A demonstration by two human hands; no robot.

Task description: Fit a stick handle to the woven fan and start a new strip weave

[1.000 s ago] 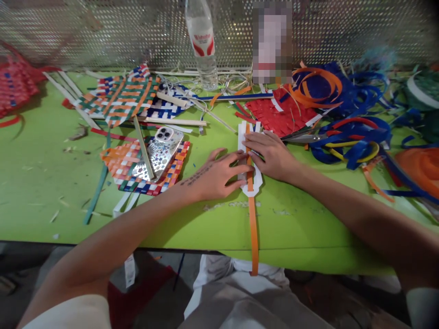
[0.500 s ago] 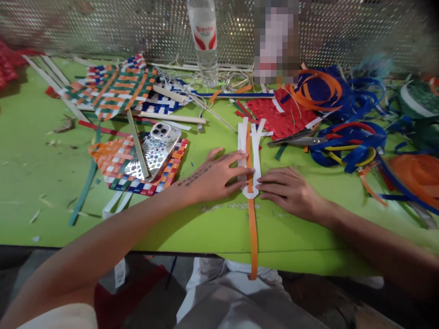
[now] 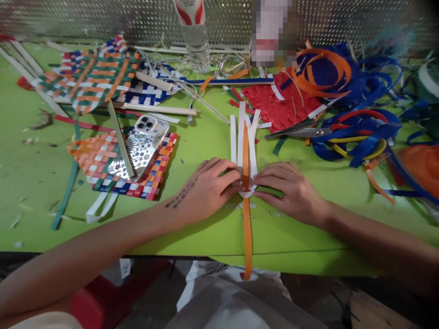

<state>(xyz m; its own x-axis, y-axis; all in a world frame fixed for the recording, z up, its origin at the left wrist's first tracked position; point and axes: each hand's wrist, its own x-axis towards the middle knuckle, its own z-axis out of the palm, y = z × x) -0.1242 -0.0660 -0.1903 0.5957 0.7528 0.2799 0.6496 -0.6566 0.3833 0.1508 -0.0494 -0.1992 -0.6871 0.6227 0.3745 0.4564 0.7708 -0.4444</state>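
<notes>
Several white strips (image 3: pixel 242 132) fan away from me on the green table, joined in a fold at their near end. An orange strip (image 3: pixel 247 233) runs lengthwise between them, and its near end hangs over the table edge. My left hand (image 3: pixel 214 185) pinches the left side of the white strips near the fold, thumb and fingers closed. From the right, my right hand (image 3: pixel 291 189) pinches the opposite side of the same fold. The fingertips partly cover the fold where the strips cross.
To the left, a phone (image 3: pixel 146 146) and a flat stick (image 3: pixel 120 139) lie on a woven piece (image 3: pixel 164 160). Scissors (image 3: pixel 302 132), a red woven piece (image 3: pixel 274 103) and coiled blue strips (image 3: pixel 366 155) lie on the right. A water bottle (image 3: pixel 195 43) stands behind, before a perforated panel.
My left hand has moved down from lying spread over the white strips to a pinch near the fold. A left white strip now stands apart from the others. The view has shifted slightly.
</notes>
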